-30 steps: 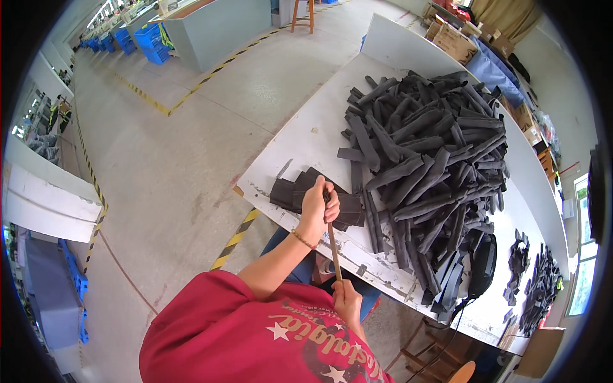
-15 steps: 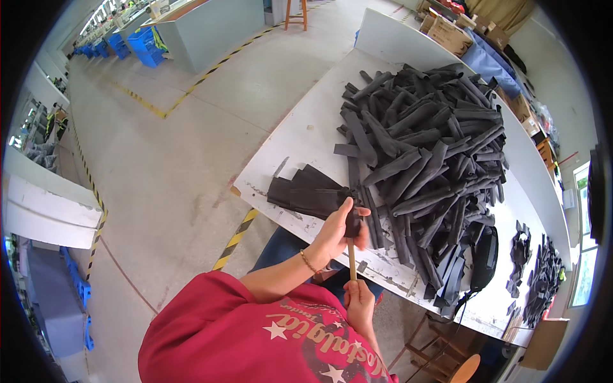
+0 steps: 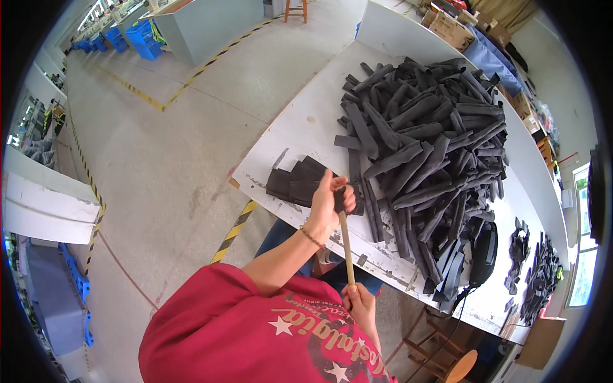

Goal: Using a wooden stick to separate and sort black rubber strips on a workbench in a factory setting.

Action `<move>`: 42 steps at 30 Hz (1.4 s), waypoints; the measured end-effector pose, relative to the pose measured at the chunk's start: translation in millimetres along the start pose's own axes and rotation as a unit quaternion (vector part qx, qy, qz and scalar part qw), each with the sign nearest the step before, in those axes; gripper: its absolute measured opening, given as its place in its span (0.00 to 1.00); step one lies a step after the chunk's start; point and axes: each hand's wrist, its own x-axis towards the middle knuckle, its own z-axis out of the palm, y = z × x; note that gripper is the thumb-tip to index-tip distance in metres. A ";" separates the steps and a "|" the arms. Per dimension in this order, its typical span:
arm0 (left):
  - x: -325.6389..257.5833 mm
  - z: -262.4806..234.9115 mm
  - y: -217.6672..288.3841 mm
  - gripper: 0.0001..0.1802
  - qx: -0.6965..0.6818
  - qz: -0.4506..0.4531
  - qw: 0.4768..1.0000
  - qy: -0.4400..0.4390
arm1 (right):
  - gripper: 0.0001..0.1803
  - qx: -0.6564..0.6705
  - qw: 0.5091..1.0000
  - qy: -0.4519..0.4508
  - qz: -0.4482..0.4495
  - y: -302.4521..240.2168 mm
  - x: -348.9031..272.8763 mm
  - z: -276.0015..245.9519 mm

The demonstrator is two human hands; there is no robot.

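Note:
My left hand (image 3: 324, 205) is closed around a small bunched black fabric piece (image 3: 340, 199) at the upper end of a pale wooden stick (image 3: 347, 249). Lower down, near the table's front edge, my right hand (image 3: 361, 305) grips the other end of that stick. A length of bare stick shows between the two hands. Just beyond and left of my left hand, a fanned stack of flat black fabric strips (image 3: 300, 180) lies on the white table (image 3: 303, 121). My fingers partly hide the fabric piece.
A large heap of black fabric tubes (image 3: 421, 137) covers the table's right part. A black pouch-like item (image 3: 484, 255) and smaller black scraps (image 3: 518, 258) lie farther right. A white panel (image 3: 408, 32) borders the far side. A wooden stool (image 3: 461, 367) stands below the table.
My left hand has moved up and slightly left with the black fabric piece, away from my right hand. More of the stick shows between them, and it leans more.

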 end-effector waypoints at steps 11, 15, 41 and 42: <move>-28.7 -4.8 -21.3 0.19 0.090 0.004 0.996 0.018 | 0.15 0.002 0.999 0.037 0.010 -7.2 16.2 6.7; -9.1 -7.8 -10.6 0.17 0.037 0.028 0.994 0.103 | 0.13 -0.185 0.973 0.088 -0.104 15.1 12.0 16.5; -10.2 -21.7 -2.1 0.15 0.051 0.004 0.990 0.132 | 0.07 -0.304 0.934 0.103 -0.156 6.1 -10.2 12.3; -7.5 -18.2 8.9 0.15 0.030 0.041 0.988 0.147 | 0.08 -0.299 0.944 0.082 -0.116 8.0 -14.8 11.1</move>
